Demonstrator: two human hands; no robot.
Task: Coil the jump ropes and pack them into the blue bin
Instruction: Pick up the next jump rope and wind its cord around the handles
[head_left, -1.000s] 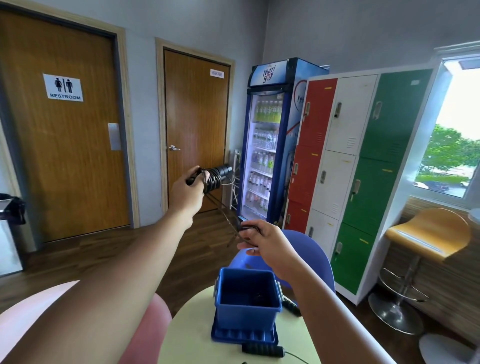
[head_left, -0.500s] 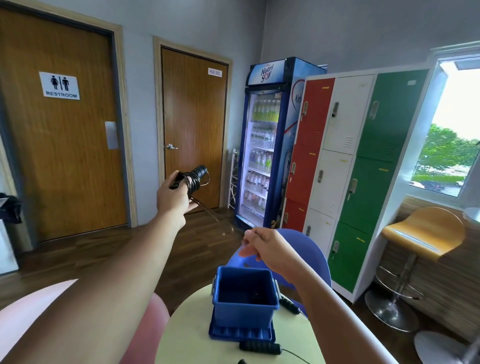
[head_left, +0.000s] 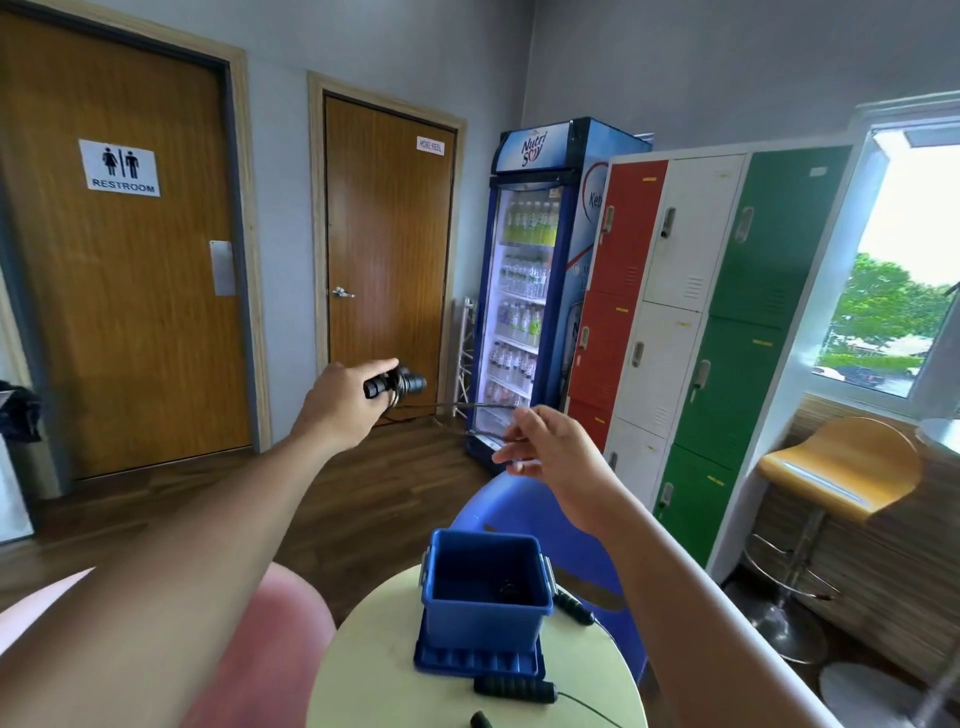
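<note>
My left hand (head_left: 340, 402) is stretched out in front of me and grips the black handles of a jump rope (head_left: 402, 384), with cord wound round them. A thin cord (head_left: 457, 404) runs from the handles to my right hand (head_left: 545, 449), which pinches it in its fingertips above the table. The blue bin (head_left: 485, 587) stands open on its blue lid (head_left: 467, 662) on the round pale table (head_left: 374, 670), with something dark at its bottom. Another black handle (head_left: 514, 691) lies in front of the bin, and one (head_left: 571, 608) lies at its right.
A blue chair (head_left: 587, 556) stands behind the table and a pink one (head_left: 270, 644) at its left. Further off are two wooden doors, a drinks fridge (head_left: 540, 291), coloured lockers (head_left: 727, 312) and a yellow bar stool (head_left: 836, 467).
My left hand has swung the wound handles up and outward, then turned them to lie level. My right hand has risen from above the bin, drawing the cord out taut between both hands.
</note>
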